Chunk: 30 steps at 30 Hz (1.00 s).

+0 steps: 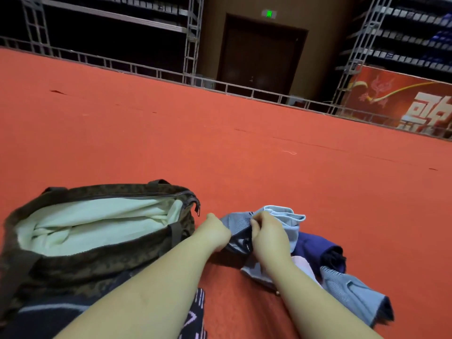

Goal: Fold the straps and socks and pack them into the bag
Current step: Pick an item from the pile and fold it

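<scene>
— Head view, and from where I stand it's the folding step: both hands are on one grey-and-pale-blue knitted sock, just to the right of the dark mottled fabric bag.

— How are the hands placed?

— Close together. The left hand has its fingers curled onto the sock's grey end, and the right hand pinches the fabric at the middle, thumb and fingers closed on it. The sock is bunched between them, only half doubled over, I'd say.

— And the bag?

— It sits open on the red carpet, zip parted, with a pale green towel-like cloth already inside.

— What's left beside it?

— Further right of the bag lies a heap: a dark navy folded piece, something pale pink, and a second grey-blue sock nearest the person. Which of these are straps I cannot tell.

— Next move?

— Probably finishing the fold, then carrying the sock left over the bag's rim and setting it on the cloth without it springing open.
</scene>
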### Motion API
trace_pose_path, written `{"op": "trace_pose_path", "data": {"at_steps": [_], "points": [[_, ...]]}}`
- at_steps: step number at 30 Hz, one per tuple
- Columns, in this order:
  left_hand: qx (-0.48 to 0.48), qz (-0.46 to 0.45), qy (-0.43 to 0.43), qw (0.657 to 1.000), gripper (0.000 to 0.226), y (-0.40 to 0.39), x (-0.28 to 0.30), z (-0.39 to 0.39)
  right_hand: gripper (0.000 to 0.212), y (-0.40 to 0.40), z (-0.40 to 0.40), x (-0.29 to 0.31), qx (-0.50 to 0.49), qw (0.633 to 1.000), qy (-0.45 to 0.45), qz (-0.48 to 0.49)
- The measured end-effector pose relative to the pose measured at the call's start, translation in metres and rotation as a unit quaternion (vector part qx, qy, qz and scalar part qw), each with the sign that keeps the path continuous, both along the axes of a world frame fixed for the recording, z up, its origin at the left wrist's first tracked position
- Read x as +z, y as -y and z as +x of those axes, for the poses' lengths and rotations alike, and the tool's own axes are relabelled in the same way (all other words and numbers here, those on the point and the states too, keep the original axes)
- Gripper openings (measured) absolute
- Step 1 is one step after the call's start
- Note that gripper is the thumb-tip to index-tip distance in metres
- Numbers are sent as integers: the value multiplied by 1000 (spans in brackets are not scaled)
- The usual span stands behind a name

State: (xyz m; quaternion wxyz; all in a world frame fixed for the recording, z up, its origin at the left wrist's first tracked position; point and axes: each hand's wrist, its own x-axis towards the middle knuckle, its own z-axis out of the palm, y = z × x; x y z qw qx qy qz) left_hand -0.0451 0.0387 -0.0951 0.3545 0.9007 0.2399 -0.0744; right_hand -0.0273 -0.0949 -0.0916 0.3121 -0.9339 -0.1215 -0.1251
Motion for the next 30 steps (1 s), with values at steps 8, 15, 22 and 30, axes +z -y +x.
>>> {"op": "trace_pose_path", "data": {"at_steps": [8, 15, 22, 30], "points": [[-216, 60, 108, 968, 90, 21, 97, -44, 12, 51, -44, 86, 117, 987, 91, 57], [-297, 81, 293, 905, 20, 46, 143, -147, 24, 88, -141, 140, 202, 967, 129, 82], [-165, -157, 428, 875, 13, 69, 115, -253, 26, 112, -236, 112, 167, 941, -7, 295], [-8, -414, 356, 838, 33, 106, 77, -279, 19, 114, -288, 90, 109, 928, 25, 355]]}}
